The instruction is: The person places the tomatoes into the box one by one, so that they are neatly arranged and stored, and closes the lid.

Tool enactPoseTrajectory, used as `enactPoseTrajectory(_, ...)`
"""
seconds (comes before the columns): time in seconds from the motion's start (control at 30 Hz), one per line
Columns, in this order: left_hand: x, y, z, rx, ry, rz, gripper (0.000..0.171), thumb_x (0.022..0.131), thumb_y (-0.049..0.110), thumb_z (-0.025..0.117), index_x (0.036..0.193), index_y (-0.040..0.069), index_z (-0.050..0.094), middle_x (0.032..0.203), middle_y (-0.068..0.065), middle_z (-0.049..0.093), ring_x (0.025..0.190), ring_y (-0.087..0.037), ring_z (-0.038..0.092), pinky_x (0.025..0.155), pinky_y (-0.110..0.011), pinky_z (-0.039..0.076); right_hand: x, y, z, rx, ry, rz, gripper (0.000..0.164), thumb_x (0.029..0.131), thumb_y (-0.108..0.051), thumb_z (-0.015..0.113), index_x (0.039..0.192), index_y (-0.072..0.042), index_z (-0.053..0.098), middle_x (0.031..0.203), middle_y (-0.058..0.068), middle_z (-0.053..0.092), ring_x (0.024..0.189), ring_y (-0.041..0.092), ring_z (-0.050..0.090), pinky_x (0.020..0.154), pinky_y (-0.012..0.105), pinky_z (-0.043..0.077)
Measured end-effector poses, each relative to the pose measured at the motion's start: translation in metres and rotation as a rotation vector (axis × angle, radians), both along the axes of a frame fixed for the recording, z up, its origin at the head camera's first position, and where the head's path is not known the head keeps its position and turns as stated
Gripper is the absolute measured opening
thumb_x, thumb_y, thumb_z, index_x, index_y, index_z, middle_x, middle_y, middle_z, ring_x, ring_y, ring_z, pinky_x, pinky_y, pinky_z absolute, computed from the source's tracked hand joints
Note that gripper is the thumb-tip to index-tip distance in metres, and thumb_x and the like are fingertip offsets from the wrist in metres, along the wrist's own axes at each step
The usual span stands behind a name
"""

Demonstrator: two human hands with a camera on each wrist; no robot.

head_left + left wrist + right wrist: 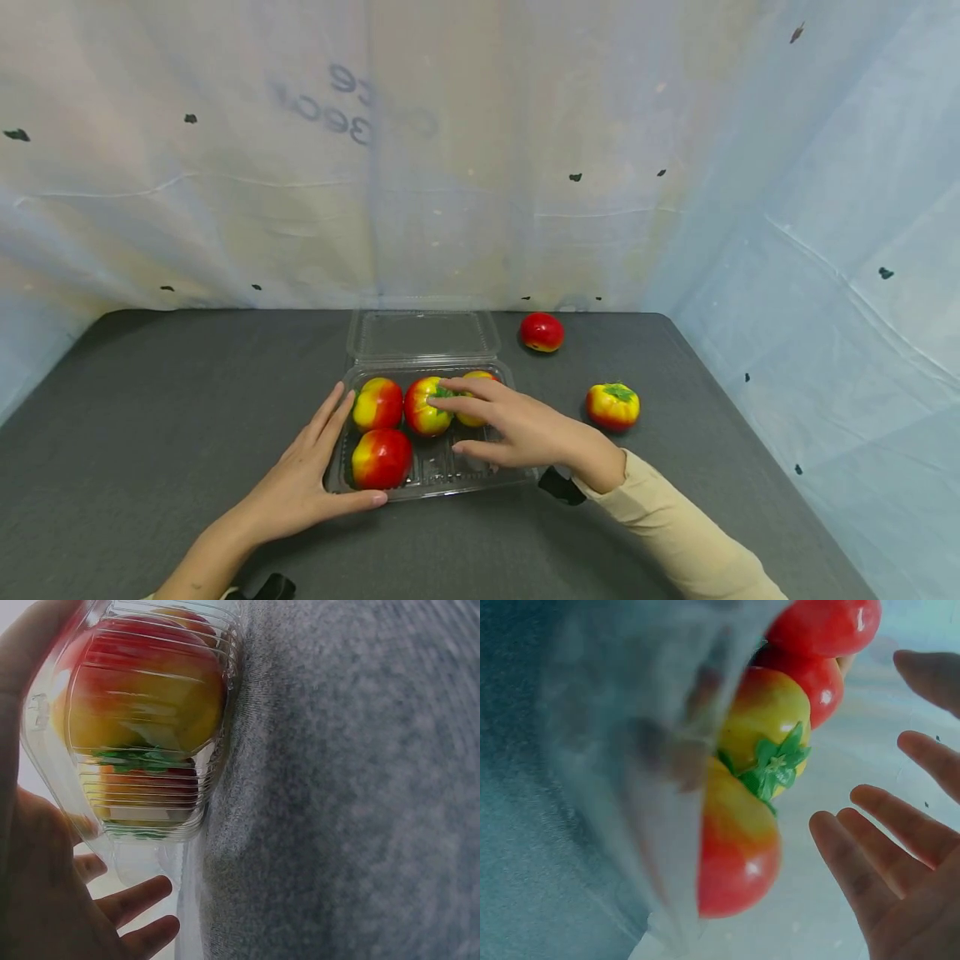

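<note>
A clear plastic clamshell box (pixel 442 477) lies with its lid folded back, holding several red-and-yellow fruits with green leafy tops. Two of them, one fruit (pixel 378 404) behind another fruit (pixel 382 459), fill the left side. Beside them are a middle fruit (pixel 422 407) and a right fruit (pixel 471 409), both partly hidden by fingers. My left hand (pixel 303 479) rests spread around the box's front left corner, thumb along the front edge. Over the right part of the box hovers my right hand (pixel 517 425), fingers extended; the right wrist view shows them apart from the fruits.
On the dark grey table (pixel 187 400), a red fruit (pixel 542 332) lies behind the box's right side, and a yellow-topped fruit (pixel 612 407) sits farther right. The clear lid (pixel 423 335) reaches toward the back edge. Pale sheeting (pixel 450 208) hangs behind and at the sides.
</note>
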State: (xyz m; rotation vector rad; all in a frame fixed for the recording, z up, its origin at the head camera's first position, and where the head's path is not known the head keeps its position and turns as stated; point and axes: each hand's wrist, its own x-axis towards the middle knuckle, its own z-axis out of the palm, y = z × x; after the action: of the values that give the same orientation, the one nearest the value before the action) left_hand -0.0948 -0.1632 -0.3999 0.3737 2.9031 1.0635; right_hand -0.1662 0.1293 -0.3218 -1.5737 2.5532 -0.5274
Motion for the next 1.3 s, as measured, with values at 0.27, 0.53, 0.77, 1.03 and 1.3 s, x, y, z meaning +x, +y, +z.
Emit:
enactPoseTrajectory(0.27, 0.0, 0.0, 0.0, 0.007, 0.0, -0.004, 0.118, 0.07, 0.065, 0.073, 0.156, 0.026, 0.003, 0.162, -0.005, -0.005, 0.136, -0.055, 0.021, 0.089, -0.081, 0.026, 0.0, 0.011, -0.005, -0.042, 0.024, -0.051, 0.057, 0.093, -0.033, 0.063, 0.144, -0.018, 0.045, 0.153, 0.006, 0.035, 0.138, 0.022, 0.036, 0.106, 0.041, 0.041)
enactPoseTrajectory(0.53, 0.0, 0.0, 0.0, 0.011, -0.004, -0.008, 0.118, 0.07, 0.065, 0.073, 0.156, 0.026, 0.003, 0.162, -0.005, -0.005, 0.136, -0.054, 0.021, 0.089, -0.081, 0.026, 0.0, 0.024, -0.009, -0.081, 0.026, -0.094, 0.057, 0.092, -0.03, 0.065, 0.143, -0.015, 0.045, 0.15, 0.009, 0.038, 0.136, 0.022, 0.039, 0.105, 0.04, 0.042)
enactPoseTrajectory(0.77, -0.001, 0.0, -0.001, 0.0, -0.004, -0.004, 0.118, 0.07, 0.066, 0.072, 0.156, 0.026, 0.002, 0.162, -0.004, -0.005, 0.136, -0.054, 0.021, 0.089, -0.081, 0.025, 0.0, 0.036, -0.011, -0.097, 0.01, -0.163, 0.057, 0.091, -0.028, 0.066, 0.143, -0.016, 0.046, 0.15, 0.009, 0.038, 0.137, 0.023, 0.038, 0.106, 0.043, 0.041)
enactPoseTrajectory(1.03, -0.001, 0.0, -0.001, -0.005, -0.004, -0.002, 0.118, 0.07, 0.067, 0.072, 0.156, 0.026, 0.002, 0.162, -0.005, -0.005, 0.136, -0.054, 0.022, 0.088, -0.081, 0.026, 0.0, 0.053, -0.015, -0.142, 0.017, -0.229, 0.057, 0.089, -0.025, 0.069, 0.142, -0.018, 0.047, 0.151, 0.006, 0.038, 0.137, 0.024, 0.039, 0.105, 0.047, 0.041)
enactPoseTrajectory(1.3, -0.001, 0.001, 0.0, -0.011, -0.012, 0.006, 0.119, 0.069, 0.068, 0.072, 0.156, 0.025, 0.002, 0.162, -0.005, -0.005, 0.136, -0.055, 0.022, 0.088, -0.081, 0.026, 0.002, 0.068, -0.02, -0.156, 0.039, -0.298, 0.056, 0.09, -0.028, 0.068, 0.142, -0.018, 0.048, 0.151, 0.002, 0.038, 0.136, 0.024, 0.04, 0.104, 0.047, 0.042)
